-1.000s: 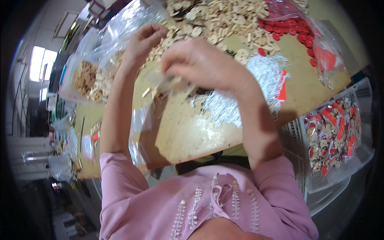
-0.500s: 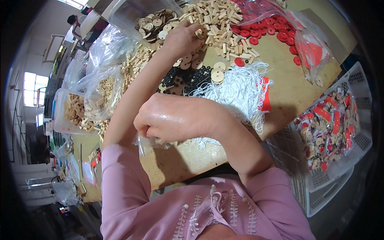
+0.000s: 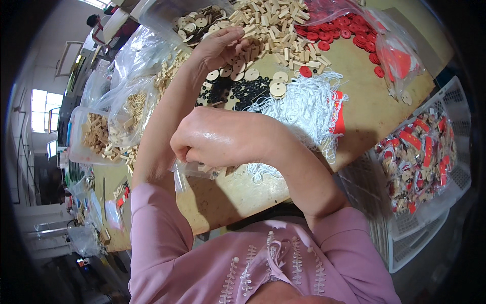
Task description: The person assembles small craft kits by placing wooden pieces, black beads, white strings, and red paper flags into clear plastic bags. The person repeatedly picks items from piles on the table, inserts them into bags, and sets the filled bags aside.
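Note:
My left hand [image 3: 218,49] is stretched over the far side of the table, its fingers curled at the edge of a heap of small wooden blocks [image 3: 276,30]. Whatever lies between those fingertips is hidden. Just below it are wooden discs [image 3: 251,74] and scattered small black rings [image 3: 250,91]. Closer to my body, my right hand [image 3: 223,138] is closed on a clear plastic bag [image 3: 181,180], which hangs under the fist with some wooden pieces showing in it. A tangle of white cords [image 3: 298,111] lies beyond my right wrist.
Red discs [image 3: 354,35] are heaped at the far right beside a plastic bag. A clear bin [image 3: 149,17] of wooden discs stands at the back. More blocks fill a tub [image 3: 76,147] at left. A white crate [image 3: 458,106] with packed bags stands right of the table.
My left hand has drawn slightly left along the edge of the block heap. The right hand keeps its hold on the bag, a little higher in the picture.

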Demonstrator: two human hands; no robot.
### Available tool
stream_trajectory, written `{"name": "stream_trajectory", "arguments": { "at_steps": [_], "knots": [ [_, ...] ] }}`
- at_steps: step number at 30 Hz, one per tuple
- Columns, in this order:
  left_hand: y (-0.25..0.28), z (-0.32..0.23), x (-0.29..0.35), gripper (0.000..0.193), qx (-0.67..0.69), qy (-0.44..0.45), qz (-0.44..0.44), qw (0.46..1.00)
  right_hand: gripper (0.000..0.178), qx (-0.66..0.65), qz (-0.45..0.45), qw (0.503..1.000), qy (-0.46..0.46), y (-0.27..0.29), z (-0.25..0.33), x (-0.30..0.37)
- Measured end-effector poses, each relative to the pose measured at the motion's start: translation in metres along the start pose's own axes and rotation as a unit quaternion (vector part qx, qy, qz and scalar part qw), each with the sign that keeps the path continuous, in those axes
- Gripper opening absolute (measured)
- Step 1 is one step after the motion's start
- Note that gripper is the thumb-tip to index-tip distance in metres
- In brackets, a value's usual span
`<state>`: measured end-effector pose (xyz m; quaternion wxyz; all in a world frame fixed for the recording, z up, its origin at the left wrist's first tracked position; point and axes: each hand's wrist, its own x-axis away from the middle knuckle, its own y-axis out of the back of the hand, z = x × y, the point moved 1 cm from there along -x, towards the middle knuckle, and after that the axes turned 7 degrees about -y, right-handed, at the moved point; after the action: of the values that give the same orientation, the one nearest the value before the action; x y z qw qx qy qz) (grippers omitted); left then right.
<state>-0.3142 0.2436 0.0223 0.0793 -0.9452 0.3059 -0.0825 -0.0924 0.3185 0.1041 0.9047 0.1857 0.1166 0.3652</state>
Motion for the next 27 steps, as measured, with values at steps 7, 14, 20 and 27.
{"name": "stream_trajectory", "arguments": {
  "at_steps": [7, 14, 20, 27],
  "knots": [
    [0.018, 0.015, 0.023, 0.027, 0.417, 0.143, 0.111, 0.891, 0.013, 0.059, -0.018, 0.996, 0.066, -0.008, -0.008, -0.01],
    [-0.012, 0.005, 0.049, 0.045, 0.328, 0.061, 0.01, 0.943, 0.014, 0.063, -0.016, 0.996, 0.061, -0.008, -0.01, -0.011],
    [-0.007, 0.006, 0.053, 0.05, 0.327, 0.082, 0.032, 0.941, 0.015, 0.064, -0.014, 0.996, 0.066, -0.013, -0.014, -0.014],
    [0.018, -0.007, 0.093, 0.022, 0.36, 0.079, -0.055, 0.928, 0.016, 0.025, -0.041, 0.998, 0.032, -0.001, -0.009, -0.007]
  ]
}}
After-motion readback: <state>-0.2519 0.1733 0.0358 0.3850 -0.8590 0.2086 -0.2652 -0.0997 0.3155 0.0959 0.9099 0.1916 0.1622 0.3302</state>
